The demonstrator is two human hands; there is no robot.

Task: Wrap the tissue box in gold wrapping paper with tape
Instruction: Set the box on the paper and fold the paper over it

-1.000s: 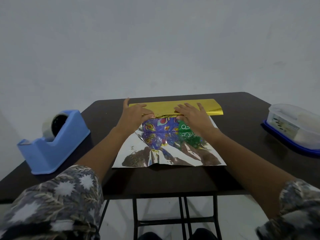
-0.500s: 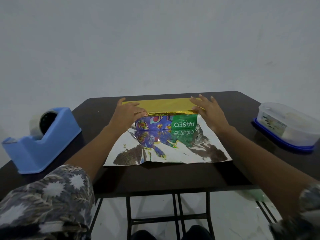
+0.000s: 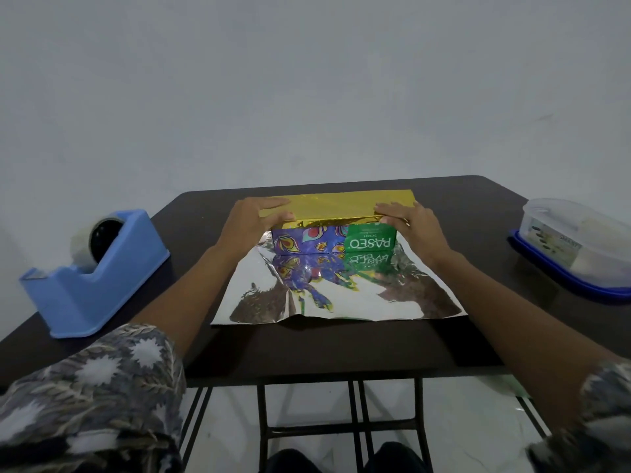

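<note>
The tissue box point(image 3: 333, 239), purple patterned with a green PASEO panel, stands mid-table on the silver inner side of the wrapping paper point(image 3: 341, 295). The far part of the sheet is folded over the box top, gold side up point(image 3: 334, 204). My left hand point(image 3: 251, 223) holds the left end of the box, fingers on the gold flap and thumb at its near edge. My right hand point(image 3: 408, 218) holds the right end the same way, pinching the flap's edge. The near side of the box is uncovered.
A blue tape dispenser point(image 3: 92, 271) with a roll of tape stands at the table's left edge. A clear plastic container with a blue lid point(image 3: 577, 244) sits at the right edge. The dark table point(image 3: 307, 349) ends just in front of the paper.
My right hand slid from the middle of the flap out to the box's right end, uncovering the green panel. The left hand stayed at the left end. The gold flap now lies flatter on top.
</note>
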